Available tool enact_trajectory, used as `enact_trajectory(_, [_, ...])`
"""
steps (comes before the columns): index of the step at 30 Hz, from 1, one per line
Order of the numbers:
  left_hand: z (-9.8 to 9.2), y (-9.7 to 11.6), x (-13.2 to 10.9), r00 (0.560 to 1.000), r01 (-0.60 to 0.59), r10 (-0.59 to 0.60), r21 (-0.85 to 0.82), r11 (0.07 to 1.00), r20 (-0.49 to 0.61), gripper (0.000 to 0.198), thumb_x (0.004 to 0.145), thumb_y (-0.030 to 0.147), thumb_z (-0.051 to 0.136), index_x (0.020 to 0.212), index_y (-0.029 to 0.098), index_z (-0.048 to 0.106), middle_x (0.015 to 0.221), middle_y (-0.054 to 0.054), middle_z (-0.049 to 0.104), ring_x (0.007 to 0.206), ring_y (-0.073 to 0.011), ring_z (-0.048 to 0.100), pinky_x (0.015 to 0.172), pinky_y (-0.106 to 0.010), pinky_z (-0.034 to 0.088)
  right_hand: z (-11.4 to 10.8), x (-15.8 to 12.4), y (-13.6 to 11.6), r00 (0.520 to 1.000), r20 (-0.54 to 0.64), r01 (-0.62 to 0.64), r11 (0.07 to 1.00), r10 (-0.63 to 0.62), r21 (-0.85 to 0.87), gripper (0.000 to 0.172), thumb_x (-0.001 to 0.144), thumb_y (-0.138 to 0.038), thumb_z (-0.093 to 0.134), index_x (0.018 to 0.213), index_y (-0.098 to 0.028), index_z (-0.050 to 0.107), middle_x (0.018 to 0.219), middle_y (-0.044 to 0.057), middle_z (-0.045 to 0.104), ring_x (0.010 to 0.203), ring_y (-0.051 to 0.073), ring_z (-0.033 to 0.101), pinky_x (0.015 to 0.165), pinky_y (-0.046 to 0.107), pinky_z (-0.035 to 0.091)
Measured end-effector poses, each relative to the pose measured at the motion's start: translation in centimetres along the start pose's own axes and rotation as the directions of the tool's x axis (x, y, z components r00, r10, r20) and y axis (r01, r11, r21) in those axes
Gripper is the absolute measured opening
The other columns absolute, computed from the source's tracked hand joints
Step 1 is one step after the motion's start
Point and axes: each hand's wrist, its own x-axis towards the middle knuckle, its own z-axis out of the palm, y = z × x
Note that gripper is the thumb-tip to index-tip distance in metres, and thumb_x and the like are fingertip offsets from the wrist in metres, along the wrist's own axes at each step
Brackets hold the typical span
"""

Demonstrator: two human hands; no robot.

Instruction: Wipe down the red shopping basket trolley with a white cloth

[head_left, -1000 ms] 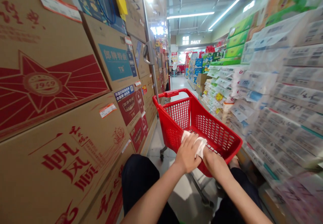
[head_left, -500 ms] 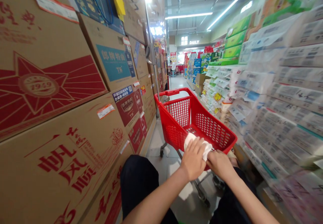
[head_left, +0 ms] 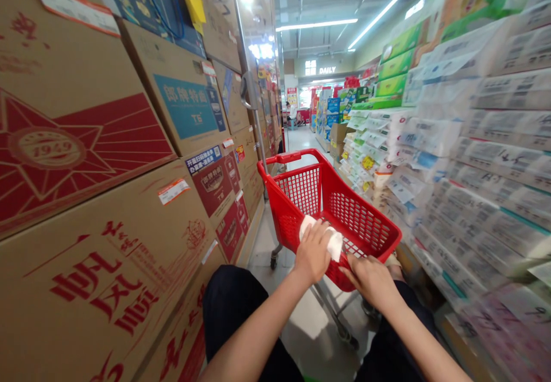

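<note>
A red plastic shopping cart (head_left: 293, 230) with lattice sides stands before me on grey metal legs with casters. My left hand (head_left: 313, 251) is closed over a white cloth (head_left: 335, 246), which it presses against the cart's near rim. Parts of the cloth stick out above and to the right of the fingers. A little farther right, my right hand (head_left: 371, 277) grips the same rim near the corner. Its thumb lies along the outside, and the other fingers are partly hidden inside the basket.
Stacked cardboard cartons (head_left: 107, 267) form a wall on the left. Packs of paper tissue (head_left: 495, 158) are piled high on the right. Past the cart, a tiled aisle (head_left: 301, 138) leads to a seated person (head_left: 293, 113). My dark-trousered knee (head_left: 235, 296) is beside the cartons.
My left hand and the cloth have slid left and slightly up along the rim, away from my right hand. My right hand stays at the rim with its thumb now extended.
</note>
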Motion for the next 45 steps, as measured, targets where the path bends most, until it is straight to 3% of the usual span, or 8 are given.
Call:
enact_trajectory(5, [0.4,3.2,-2.0,0.991,-0.123,0.125,-0.037,0.992,0.039,0.062,0.093,0.023,0.049,0.153,0.02,0.034,0.165,-0.004,0.025,0.155,-0.0203,0.01,0.128,-0.044,0.009,-0.3,-0.1,-0.3,0.999,0.032,-0.005,1.0,0.004,0.028,0.016,0.088,-0.02,0.061,0.072,-0.017,0.063,0.072,0.008,0.069,0.07,0.02,0.064,0.068,0.03,0.037])
enact_trajectory(9, [-0.7,0.5,-0.8,0.979,-0.183,0.189,-0.069,0.981,0.078,0.065,0.09,0.021,0.051,0.153,0.021,0.034,0.166,-0.002,0.023,0.155,-0.0189,0.011,0.129,-0.042,0.009,-0.4,-0.1,-0.8,0.999,0.013,-0.039,0.999,0.038,0.007,0.018,0.093,-0.027,0.056,0.08,-0.017,0.063,0.07,0.007,0.068,0.067,0.021,0.063,0.065,0.03,0.035])
enact_trajectory(14, [-1.4,-3.0,1.1,0.997,-0.016,0.019,-0.049,0.999,0.071,0.06,0.089,0.016,0.046,0.149,0.02,0.04,0.165,-0.005,0.025,0.154,-0.0206,0.016,0.128,-0.047,0.01,-0.6,0.2,-1.7,0.998,-0.026,-0.064,0.997,0.063,-0.043,0.02,0.097,-0.035,0.052,0.095,-0.017,0.061,0.068,0.006,0.068,0.065,0.022,0.064,0.064,0.03,0.036])
enact_trajectory(20, [-1.4,-4.7,1.2,1.0,0.008,-0.008,-0.032,0.999,0.02,0.058,0.09,0.016,0.045,0.148,0.021,0.04,0.164,-0.005,0.027,0.154,-0.0193,0.016,0.127,-0.049,0.013,-0.7,0.3,-3.5,0.996,-0.066,-0.057,0.998,0.057,0.003,0.018,0.098,-0.032,0.052,0.099,-0.016,0.06,0.069,0.006,0.067,0.062,0.021,0.063,0.068,0.032,0.041])
enact_trajectory(28, [-1.7,-6.4,2.0,0.997,0.076,-0.076,-0.023,0.997,-0.007,0.058,0.088,0.011,0.046,0.145,0.02,0.044,0.164,-0.007,0.029,0.153,-0.0192,0.02,0.126,-0.048,0.019,-1.5,0.1,-0.9,0.989,-0.058,0.144,0.969,-0.135,0.202,0.02,0.091,-0.032,0.065,0.106,-0.02,0.06,0.099,0.009,0.07,0.099,0.025,0.063,0.09,0.038,0.044])
enact_trajectory(33, [-0.8,-4.2,1.6,0.995,0.098,-0.098,-0.026,0.995,0.015,0.059,0.086,0.009,0.047,0.144,0.02,0.045,0.163,-0.006,0.029,0.153,-0.021,0.018,0.126,-0.048,0.019,-1.0,0.3,1.0,0.994,-0.021,0.113,0.978,-0.111,0.174,0.017,0.096,-0.035,0.057,0.093,-0.019,0.062,0.086,0.005,0.068,0.084,0.022,0.063,0.079,0.034,0.042])
enact_trajectory(39, [0.6,1.9,-2.4,0.994,-0.105,0.106,-0.034,0.994,0.027,0.066,0.089,0.018,0.05,0.153,0.016,0.033,0.165,-0.005,0.024,0.155,-0.0207,0.009,0.128,-0.044,0.012,0.1,0.6,0.6,0.996,-0.023,0.088,0.979,-0.085,0.185,0.01,0.095,-0.018,0.056,0.096,-0.016,0.065,0.092,0.007,0.07,0.089,0.021,0.06,0.08,0.033,0.037])
enact_trajectory(45, [-1.2,-0.8,-1.9,0.984,-0.171,0.172,-0.031,0.985,0.037,0.063,0.092,0.021,0.046,0.154,0.022,0.033,0.165,-0.004,0.024,0.154,-0.0196,0.015,0.127,-0.046,0.011,0.3,1.0,-0.3,0.995,-0.06,0.09,0.975,-0.08,0.201,0.013,0.098,-0.024,0.053,0.093,-0.017,0.063,0.09,0.006,0.068,0.088,0.021,0.058,0.079,0.032,0.034])
